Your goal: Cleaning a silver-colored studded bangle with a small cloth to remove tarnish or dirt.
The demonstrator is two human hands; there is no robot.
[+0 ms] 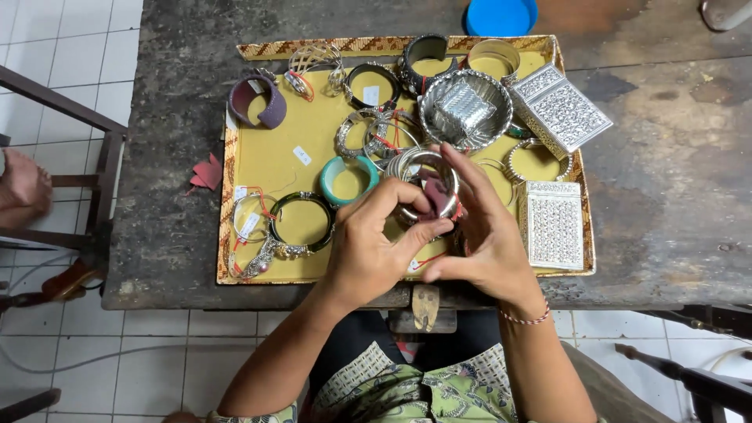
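I am watching both hands meeting low in the centre of the frame over the near edge of the yellow tray (266,168). The left hand (368,251) and right hand (486,235) are closing together on a silver bangle (427,184), which is standing tilted with its opening facing up toward me and its width running left to right. A dark red cloth (435,200) is showing through the ring; the fingers are hiding the bangle's lower rim. Small white tags are lying on the tray at left and centre. Two silver patterned boxes (552,223) are sitting at the tray's right side on the dark surface (666,180).
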